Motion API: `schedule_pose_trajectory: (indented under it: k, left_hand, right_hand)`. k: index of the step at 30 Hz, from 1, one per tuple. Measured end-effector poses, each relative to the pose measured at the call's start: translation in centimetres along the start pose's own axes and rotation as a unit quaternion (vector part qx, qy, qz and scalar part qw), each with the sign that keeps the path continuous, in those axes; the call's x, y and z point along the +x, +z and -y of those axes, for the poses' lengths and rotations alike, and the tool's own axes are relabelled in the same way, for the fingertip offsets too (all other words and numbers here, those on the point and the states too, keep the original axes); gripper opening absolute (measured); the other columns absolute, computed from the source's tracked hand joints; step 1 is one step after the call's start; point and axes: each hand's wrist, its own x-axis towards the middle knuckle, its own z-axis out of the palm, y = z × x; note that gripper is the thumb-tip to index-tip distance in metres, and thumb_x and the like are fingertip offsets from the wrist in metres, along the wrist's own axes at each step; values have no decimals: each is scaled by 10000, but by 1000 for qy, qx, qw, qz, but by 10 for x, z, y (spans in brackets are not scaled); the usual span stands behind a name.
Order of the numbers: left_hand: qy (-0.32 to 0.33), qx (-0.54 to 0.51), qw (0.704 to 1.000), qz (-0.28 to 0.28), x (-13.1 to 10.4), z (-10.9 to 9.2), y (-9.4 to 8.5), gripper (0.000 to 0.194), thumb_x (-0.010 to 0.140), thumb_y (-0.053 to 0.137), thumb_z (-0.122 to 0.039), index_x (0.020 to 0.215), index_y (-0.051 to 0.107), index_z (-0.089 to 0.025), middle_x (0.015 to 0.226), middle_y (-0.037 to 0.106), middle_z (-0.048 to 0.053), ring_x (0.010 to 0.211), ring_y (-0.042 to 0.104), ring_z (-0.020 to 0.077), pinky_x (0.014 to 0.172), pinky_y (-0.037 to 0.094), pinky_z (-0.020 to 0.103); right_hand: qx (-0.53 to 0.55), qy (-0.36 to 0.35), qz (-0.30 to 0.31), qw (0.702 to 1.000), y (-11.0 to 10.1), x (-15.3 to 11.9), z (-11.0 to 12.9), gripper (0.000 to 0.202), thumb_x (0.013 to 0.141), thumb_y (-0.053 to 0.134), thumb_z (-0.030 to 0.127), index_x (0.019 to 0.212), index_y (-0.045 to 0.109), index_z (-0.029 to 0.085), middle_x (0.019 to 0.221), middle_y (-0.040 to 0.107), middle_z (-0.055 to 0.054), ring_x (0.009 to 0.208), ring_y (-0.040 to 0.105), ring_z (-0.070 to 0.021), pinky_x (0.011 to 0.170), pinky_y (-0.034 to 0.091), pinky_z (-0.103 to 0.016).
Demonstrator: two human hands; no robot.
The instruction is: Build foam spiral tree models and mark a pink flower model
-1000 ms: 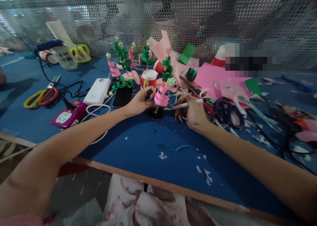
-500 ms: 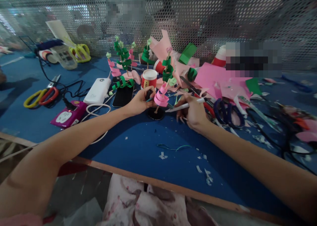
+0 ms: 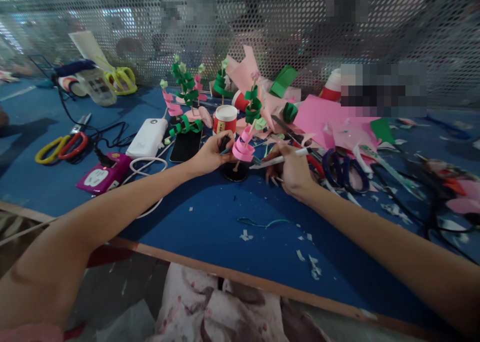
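Note:
My left hand [image 3: 212, 153] is closed around a small dark object that its fingers partly hide, close to the left side of a pink paper spiral [image 3: 243, 147] on a thin stick. The stick stands in a round black base [image 3: 235, 172] on the blue table. In my right hand [image 3: 294, 171] is a white pen-like tool [image 3: 279, 159], held in a pinch with its tip pointing left, near the stick. A green paper spiral [image 3: 253, 105] on another stick rises behind the pink one. A red and white jar [image 3: 225, 119] stands behind my left hand.
Red and yellow scissors [image 3: 73, 146], a purple socket block [image 3: 104, 174], a white power bank [image 3: 147, 138] and a black phone [image 3: 186, 144] lie left. Blue-handled scissors [image 3: 345, 172], pink paper [image 3: 318, 117] and cables lie right. A perforated screen [image 3: 232, 27] stands behind.

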Motion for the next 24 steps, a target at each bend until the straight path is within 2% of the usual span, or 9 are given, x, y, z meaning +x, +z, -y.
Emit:
schedule_pose_trajectory:
  k: [4, 10, 16, 21, 24]
  left_hand:
    - [8, 5, 1000, 0, 0, 0, 0, 474, 562, 777, -251, 595, 309, -178, 592, 358, -72, 552, 311, 50, 527, 308, 211]
    - [18, 12, 1000, -5, 1, 3, -1, 469, 563, 776, -232, 592, 311, -175, 591, 352, -73, 562, 314, 51, 534, 295, 212]
    - [7, 9, 1000, -7, 0, 2, 0, 462, 560, 774, -233, 594, 316, -176, 597, 361, -69, 572, 321, 56, 543, 315, 214]
    - [3, 7, 1000, -8, 0, 0, 1, 471, 552, 776, -236, 586, 310, -174, 590, 349, -75, 568, 317, 49, 544, 323, 204]
    - [1, 4, 1000, -6, 0, 0, 1, 479, 545, 782, -239, 585, 309, -174, 585, 355, -77, 560, 314, 46, 537, 321, 203]
  right_hand:
    - [13, 7, 29, 999, 0, 0, 1, 438, 753, 484, 555, 482, 464, 212, 325, 438, 16, 248, 368, -84, 261, 259, -227]
    - [20, -10, 30, 999, 1, 0, 1, 430, 684, 516, 572, 465, 487, 203, 302, 446, 15, 230, 360, -77, 248, 246, -213]
    - [18, -4, 32, 999, 0, 0, 1, 407, 705, 506, 527, 459, 486, 204, 323, 474, 1, 243, 366, -82, 247, 247, -215]
    - [30, 2, 50, 998, -1, 1, -1, 377, 676, 538, 523, 478, 480, 207, 385, 530, -9, 254, 397, -88, 242, 276, -223]
    - [38, 0, 53, 998, -2, 1, -2, 377, 670, 553, 525, 480, 481, 207, 372, 516, -2, 245, 398, -90, 241, 275, -223]
